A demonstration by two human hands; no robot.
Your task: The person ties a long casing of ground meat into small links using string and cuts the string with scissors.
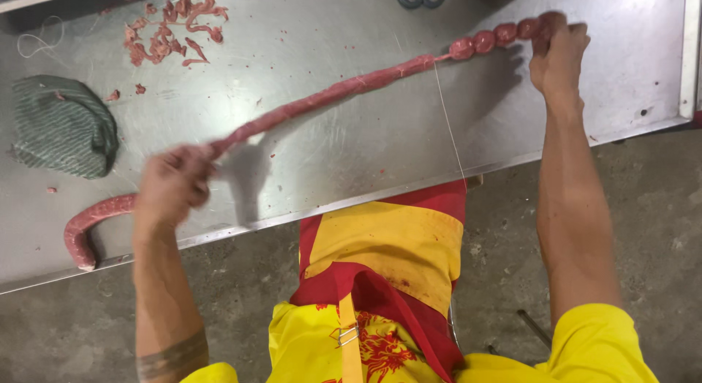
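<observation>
Yellow-and-red apron (380, 244) sat closest to us, below the steel table (329, 134). We held the long red sausage (329, 94) stretched above that table: left hand (172, 185) clenched round the unlinked length, right hand (559, 50) closed on the end with four small tied links (493, 38). Most remained untied, tail curling left. White string (447, 119) hung down; meat scraps (172, 28) and green cloth (62, 127) lay beyond.

Sausage (329, 98) lies across table (329, 171) w/ cloth (62, 127) left, scraps (168, 28) behind.
</observation>
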